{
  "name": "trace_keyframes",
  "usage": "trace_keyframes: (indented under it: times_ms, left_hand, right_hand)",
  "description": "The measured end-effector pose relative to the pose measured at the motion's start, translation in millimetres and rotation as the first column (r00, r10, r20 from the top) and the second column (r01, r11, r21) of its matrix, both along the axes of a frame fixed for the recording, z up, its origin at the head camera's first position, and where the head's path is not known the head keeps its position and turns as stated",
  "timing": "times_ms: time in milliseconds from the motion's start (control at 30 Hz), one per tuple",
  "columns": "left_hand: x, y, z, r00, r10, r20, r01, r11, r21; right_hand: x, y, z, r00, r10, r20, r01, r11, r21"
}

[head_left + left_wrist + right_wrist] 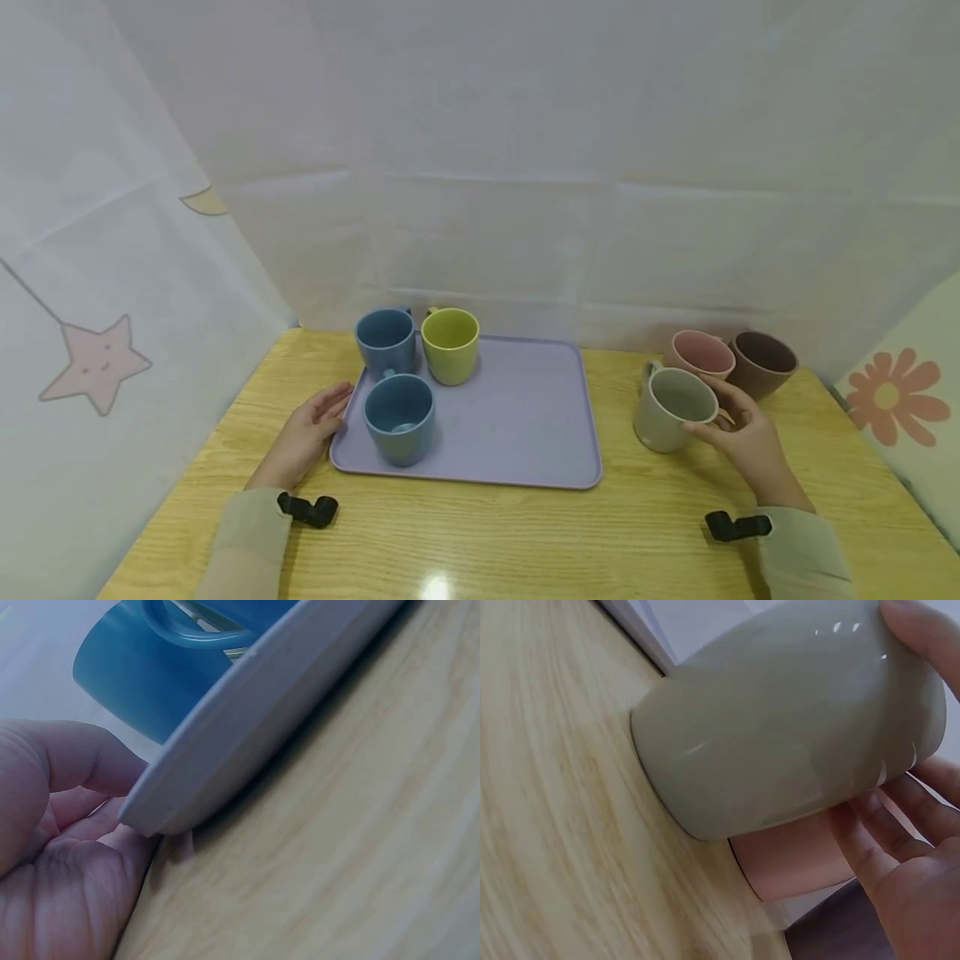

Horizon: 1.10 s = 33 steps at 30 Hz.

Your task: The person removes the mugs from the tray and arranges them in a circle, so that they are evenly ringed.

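Note:
On the right, my right hand grips a pale grey-green mug by its right side, thumb at the near rim and fingers behind. In the right wrist view, the grey-green mug has its base at the tabletop; whether it touches is unclear. My left hand lies at the left edge of a lilac tray, its relaxed fingers touching the rim. Two blue mugs, one at the back and one in front, stand on the tray beside a yellow-green mug.
Behind the grey-green mug are a pink mug and a dark brown mug, side by side. The wooden table meets a white cloth hung behind it and at both sides.

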State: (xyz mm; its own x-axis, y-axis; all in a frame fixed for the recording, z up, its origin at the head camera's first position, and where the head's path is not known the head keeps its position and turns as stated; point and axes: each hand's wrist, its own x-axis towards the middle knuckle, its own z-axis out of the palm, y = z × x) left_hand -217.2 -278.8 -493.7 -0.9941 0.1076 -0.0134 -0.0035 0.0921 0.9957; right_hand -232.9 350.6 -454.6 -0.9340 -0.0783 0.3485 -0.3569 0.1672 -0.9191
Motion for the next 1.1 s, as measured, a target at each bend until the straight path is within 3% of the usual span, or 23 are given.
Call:
trace_keyframes:
  times_ms: [267,367,467,633,767,967,1100]
  left_hand:
    - [1.6,-1.3,-1.1,1.0,-0.008,-0.002,0.008,1.0,0.012]
    - [2.5,-1.6,-1.5,1.0,-0.009,-0.002,0.009,1.0,0.011]
    - [2.8,-1.3,-1.5,1.0,-0.011,-0.002,0.011,1.0,0.007]
    - [2.7,-0.3,0.3,1.0,-0.009,-0.006,0.009,1.0,0.004]
    - [3.6,0.2,3.4,1.0,-0.006,0.002,0.006,1.0,0.0]
    - [5.2,0.6,6.8,1.0,-0.007,0.013,0.007,1.0,-0.001]
    - [4.5,0.7,6.8,1.0,-0.006,0.013,0.006,1.0,-0.006]
  right_hand:
    - [-0.6,1,0.2,0.999,0.034,-0.036,-0.033,0.999,0.033]
    - [-0.5,2,0.1,0.997,0.02,-0.079,-0.011,0.994,0.111]
    - [1.8,0,2.9,0.987,-0.039,-0.157,0.072,0.976,0.206]
    - [6.6,-11,18.4,0.932,-0.192,-0.308,0.264,0.942,0.21]
    - [11.5,-21,33.8,0.886,-0.251,-0.39,0.334,0.928,0.163]
    - [16.4,-43,42.0,0.868,-0.165,-0.468,0.237,0.966,0.099]
    - [20.8,-68,39.1,0.876,-0.081,-0.475,0.163,0.977,0.135]
